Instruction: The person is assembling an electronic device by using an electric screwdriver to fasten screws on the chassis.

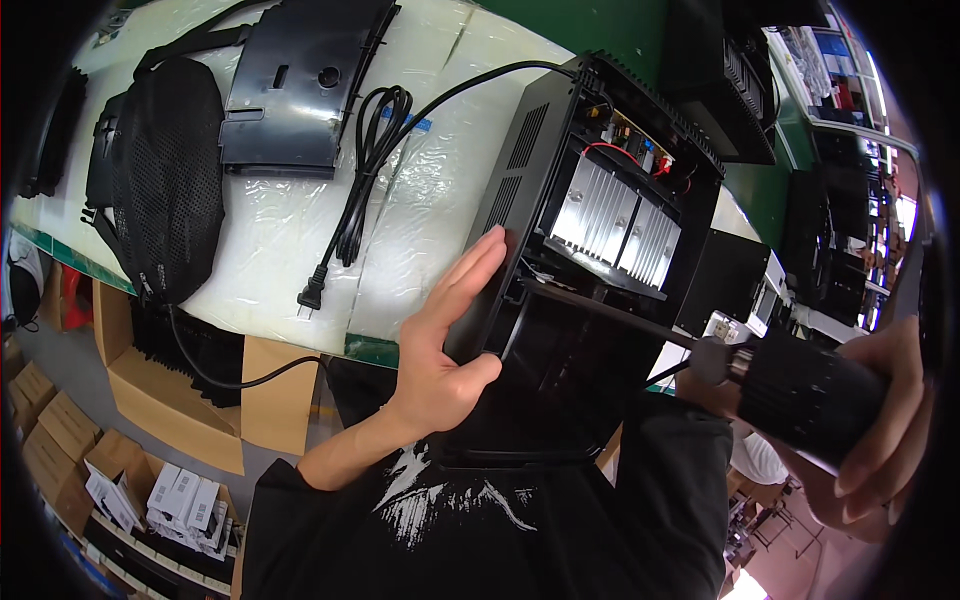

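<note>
In the head view, the black amplifier chassis [590, 230] stands tilted on the edge of the worktop [280, 230], open toward the person, its aluminium heat sinks [612, 218] and red wires [625, 152] exposed. The long driver bit [610, 312] could slip off its screw and gouge the wiring, or the case could tip. The left hand [450, 340] lies flat against the vented side, fingers pressed together and extended. The right hand [880, 420] wraps the electric screwdriver [800, 392], fingers curled tight.

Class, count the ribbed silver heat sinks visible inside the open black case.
2: left heat sink and right heat sink, side by side inside the black case. Others may be hidden deeper.
</note>
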A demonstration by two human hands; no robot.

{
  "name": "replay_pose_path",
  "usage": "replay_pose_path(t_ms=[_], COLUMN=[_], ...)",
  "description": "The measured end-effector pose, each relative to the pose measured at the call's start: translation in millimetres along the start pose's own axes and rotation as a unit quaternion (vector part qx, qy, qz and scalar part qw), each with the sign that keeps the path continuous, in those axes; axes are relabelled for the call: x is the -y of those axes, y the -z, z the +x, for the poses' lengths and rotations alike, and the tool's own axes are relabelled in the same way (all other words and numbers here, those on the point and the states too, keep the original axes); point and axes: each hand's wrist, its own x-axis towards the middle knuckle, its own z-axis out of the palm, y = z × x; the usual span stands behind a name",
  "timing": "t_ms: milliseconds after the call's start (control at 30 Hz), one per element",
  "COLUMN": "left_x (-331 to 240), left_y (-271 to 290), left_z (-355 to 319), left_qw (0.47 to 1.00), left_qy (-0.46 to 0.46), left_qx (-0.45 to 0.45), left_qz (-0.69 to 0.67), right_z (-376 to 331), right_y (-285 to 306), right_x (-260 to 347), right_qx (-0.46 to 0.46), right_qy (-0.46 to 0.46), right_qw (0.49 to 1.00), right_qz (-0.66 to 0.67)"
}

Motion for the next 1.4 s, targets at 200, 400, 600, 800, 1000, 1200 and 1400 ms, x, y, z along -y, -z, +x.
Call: replay_pose_path(t_ms=[200,400,600,800,1000,1200,1400], left_x=[4,9,9,7,5,1,-5], left_y=[3,3,3,0,0,3,4], left_z=[0,1,-1,0,0,-1,1], left_qw=[1.000,0.999,0.999,0.999,1.000,1.000,0.999], left_qy=[0.001,-0.031,-0.022,-0.030,-0.019,0.007,-0.012], left_qx=[0.024,0.033,0.022,-0.011,-0.009,-0.017,-0.001], left_qz=[0.009,0.016,0.014,-0.012,-0.013,-0.008,0.037], right_z=[28,36,44,43,46,50,43], right_y=[-6,8,10,-1,-2,-17,0], right_x=[-78,-116,-94,-102,-114,-118,-149], right_qx=[-0.074,-0.001,0.154,0.151,0.173,0.169,0.227], right_qy=[-0.059,0.059,-0.121,-0.157,-0.146,-0.187,-0.079], right_qw=[0.994,0.998,0.952,0.920,0.932,0.905,0.964], right_qz=[0.045,-0.036,-0.236,-0.326,-0.284,-0.343,-0.116])
